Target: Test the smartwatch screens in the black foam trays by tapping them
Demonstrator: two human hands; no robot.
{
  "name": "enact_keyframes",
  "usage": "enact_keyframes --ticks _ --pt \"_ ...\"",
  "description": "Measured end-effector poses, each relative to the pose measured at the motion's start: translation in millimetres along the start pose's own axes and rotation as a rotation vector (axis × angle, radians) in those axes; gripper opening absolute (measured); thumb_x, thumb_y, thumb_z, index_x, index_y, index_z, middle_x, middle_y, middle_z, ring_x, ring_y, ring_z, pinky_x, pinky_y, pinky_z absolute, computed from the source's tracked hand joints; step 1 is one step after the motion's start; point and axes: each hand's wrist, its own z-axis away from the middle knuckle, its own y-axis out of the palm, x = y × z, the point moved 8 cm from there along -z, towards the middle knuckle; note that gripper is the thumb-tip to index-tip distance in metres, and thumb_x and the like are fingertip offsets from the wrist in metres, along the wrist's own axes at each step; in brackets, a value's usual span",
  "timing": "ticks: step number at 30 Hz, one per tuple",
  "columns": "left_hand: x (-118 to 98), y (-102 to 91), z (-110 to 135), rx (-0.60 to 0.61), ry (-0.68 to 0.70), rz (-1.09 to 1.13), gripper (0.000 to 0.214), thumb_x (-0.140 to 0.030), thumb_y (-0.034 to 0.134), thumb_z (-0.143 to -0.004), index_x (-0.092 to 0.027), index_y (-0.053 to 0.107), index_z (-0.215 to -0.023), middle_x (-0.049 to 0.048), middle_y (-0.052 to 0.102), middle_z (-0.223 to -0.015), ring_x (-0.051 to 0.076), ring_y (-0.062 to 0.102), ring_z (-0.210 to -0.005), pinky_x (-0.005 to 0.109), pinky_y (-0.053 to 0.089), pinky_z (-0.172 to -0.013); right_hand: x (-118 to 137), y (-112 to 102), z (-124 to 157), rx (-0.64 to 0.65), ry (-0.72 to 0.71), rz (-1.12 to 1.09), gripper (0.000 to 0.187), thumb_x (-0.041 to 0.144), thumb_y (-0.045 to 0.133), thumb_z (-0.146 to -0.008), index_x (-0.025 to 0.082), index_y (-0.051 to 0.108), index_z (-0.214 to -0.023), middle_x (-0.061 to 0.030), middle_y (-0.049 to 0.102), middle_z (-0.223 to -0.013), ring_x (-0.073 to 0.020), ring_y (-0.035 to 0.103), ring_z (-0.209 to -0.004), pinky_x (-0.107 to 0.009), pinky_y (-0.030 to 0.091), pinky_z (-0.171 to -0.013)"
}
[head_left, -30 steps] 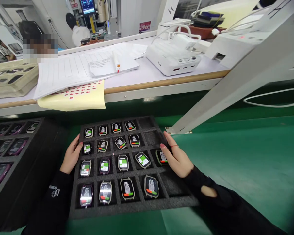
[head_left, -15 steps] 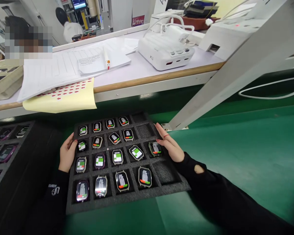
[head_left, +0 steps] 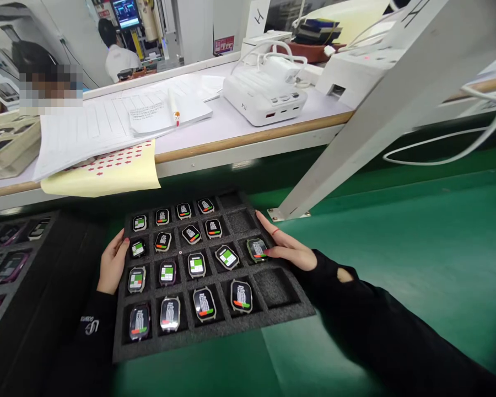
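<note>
Left hand (head_left: 111,269) and right hand (head_left: 291,248) clamp opposite edges of a foam tray (head_left: 219,328), presumably steadying its watches (head_left: 196,265); grip beneath is hidden.

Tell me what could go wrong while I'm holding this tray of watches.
Several watches sit askew with room around them, so tilting the tray might shift them. The right hand has its thumb at the edge of one watch and could nudge it. The tray's far right corner looks near the table leg, so a bump is possible.
</note>
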Motion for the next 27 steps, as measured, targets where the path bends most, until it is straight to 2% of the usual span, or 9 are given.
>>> enact_keyframes --ticks 5,9,18,23,27 --pt "-1 -0.2 0 -0.005 -0.001 0.001 0.052 -0.038 0.067 -0.082 -0.017 0.062 -0.129 0.0111 0.061 -0.135 0.03 0.055 -0.127 0.043 0.044 -0.109 -1 0 -1 -0.002 -0.034 0.085 0.094 0.027 0.06 -0.088 0.021 -0.003 -0.158 0.0049 0.004 -0.16 -0.0206 0.006 -0.147 -0.037 0.009 -0.12" --pt "-3 0.6 0 -0.017 -0.001 -0.002 0.053 -0.038 0.068 -0.082 -0.015 0.061 -0.129 0.0123 0.06 -0.135 0.03 0.055 -0.127 0.044 0.042 -0.11 -3 0 -1 0.039 -0.029 0.038 0.091 0.026 0.057 -0.089 0.023 -0.003 -0.158 0.0061 0.003 -0.16 -0.0186 0.008 -0.146 -0.036 0.013 -0.12" --pt "-2 -1.2 2 -0.025 -0.016 -0.01 0.054 -0.039 0.067 -0.081 -0.015 0.062 -0.129 0.0122 0.061 -0.134 0.031 0.055 -0.127 0.045 0.043 -0.109 -7 -3 1 0.023 -0.038 0.046 0.093 0.022 0.057 -0.084 0.024 0.0 -0.158 0.0069 0.004 -0.16 -0.0182 0.007 -0.146 -0.037 0.01 -0.119" --pt "-3 -1.2 4 -0.02 -0.01 -0.019 0.053 -0.039 0.067 -0.082 -0.016 0.062 -0.13 0.0118 0.061 -0.134 0.031 0.056 -0.126 0.045 0.044 -0.108 -12 -3 1 0.033 0.014 -0.031 0.098 0.016 0.052 -0.075 0.026 0.001 -0.158 0.011 0.004 -0.159 -0.0187 0.007 -0.146 -0.037 0.019 -0.119" --pt "-3 -1.8 4 -0.027 0.002 -0.03 0.05 -0.036 0.066 -0.082 -0.016 0.063 -0.128 0.011 0.061 -0.135 0.03 0.055 -0.127 0.043 0.043 -0.109 -12 -3 1 0.033 0.045 -0.063 0.101 0.016 0.052 -0.071 0.025 0.002 -0.158 0.0112 0.007 -0.159 -0.0191 0.009 -0.146 -0.035 0.021 -0.118"
